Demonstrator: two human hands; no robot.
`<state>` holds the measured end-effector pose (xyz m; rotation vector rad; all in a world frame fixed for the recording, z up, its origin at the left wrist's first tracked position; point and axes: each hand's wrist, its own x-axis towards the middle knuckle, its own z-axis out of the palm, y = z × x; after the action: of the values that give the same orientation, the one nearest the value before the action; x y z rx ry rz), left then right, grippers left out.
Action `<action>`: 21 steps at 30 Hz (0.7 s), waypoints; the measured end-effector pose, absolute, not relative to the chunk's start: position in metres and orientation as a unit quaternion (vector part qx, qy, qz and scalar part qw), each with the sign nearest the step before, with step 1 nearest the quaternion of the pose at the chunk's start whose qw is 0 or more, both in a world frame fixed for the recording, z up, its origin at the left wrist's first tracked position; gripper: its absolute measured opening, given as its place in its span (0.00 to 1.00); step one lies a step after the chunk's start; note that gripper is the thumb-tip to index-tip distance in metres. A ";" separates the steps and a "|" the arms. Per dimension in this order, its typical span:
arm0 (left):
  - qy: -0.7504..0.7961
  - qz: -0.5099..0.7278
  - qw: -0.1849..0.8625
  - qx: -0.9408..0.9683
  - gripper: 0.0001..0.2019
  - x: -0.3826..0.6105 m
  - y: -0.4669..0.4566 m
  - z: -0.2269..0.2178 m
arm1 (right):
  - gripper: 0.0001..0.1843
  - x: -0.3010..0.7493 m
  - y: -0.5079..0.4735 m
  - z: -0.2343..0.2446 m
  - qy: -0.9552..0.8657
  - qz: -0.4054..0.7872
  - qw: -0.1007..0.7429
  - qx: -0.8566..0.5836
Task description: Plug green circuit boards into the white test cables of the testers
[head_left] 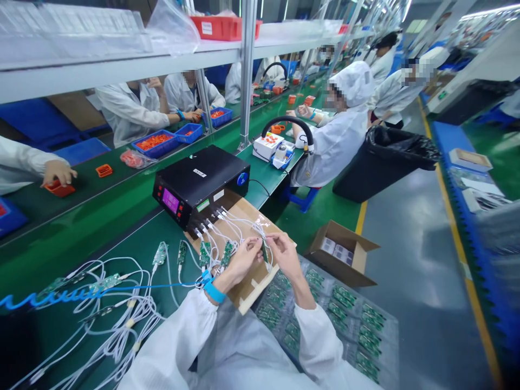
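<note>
Both of my hands are together over the cardboard sheet [252, 216], in front of the black test box [203, 170] with its lit purple screen. My left hand [244, 260], with a blue wrist strap [214, 291], is closed in a pinch on a small green circuit board [265, 253], partly hidden by the fingers. My right hand [284, 255] pinches the same board from the other side. White cables [231, 221] run from the box's front towards my fingers. Left of my hands, several circuit boards [205, 253] stand with white cables attached.
A tangle of white cables [132, 309] covers the bench at left, crossed by a coiled blue cord [77, 295]. Clear trays of circuit boards [339, 311] lie at my right. Beyond are an open carton [341, 252], a black bin [377, 162] and a seated co-worker [337, 135].
</note>
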<state>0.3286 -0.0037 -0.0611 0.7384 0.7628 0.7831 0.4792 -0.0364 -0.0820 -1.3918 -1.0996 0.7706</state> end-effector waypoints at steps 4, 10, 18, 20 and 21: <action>0.339 0.365 0.802 0.328 0.30 0.326 -0.003 -0.062 | 0.20 0.491 -0.030 -0.073 -0.533 0.349 0.538 -0.553; 0.340 0.355 0.814 0.308 0.30 0.326 -0.003 -0.064 | 0.24 0.497 -0.023 -0.066 -0.524 0.437 0.515 -0.518; 0.335 0.348 0.826 0.291 0.29 0.326 -0.003 -0.058 | 0.16 0.495 -0.026 -0.068 -0.576 0.375 0.510 -0.518; 0.337 0.360 0.822 0.287 0.30 0.328 -0.004 -0.059 | 0.16 0.494 -0.027 -0.069 -0.580 0.362 0.514 -0.519; 0.338 0.365 0.820 0.284 0.31 0.329 -0.004 -0.060 | 0.15 0.493 -0.028 -0.070 -0.581 0.355 0.514 -0.522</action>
<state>0.3286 -0.0040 -0.0604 0.6052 0.7201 0.7775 0.4932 -0.0279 -0.0697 -1.2542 -1.3974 0.8532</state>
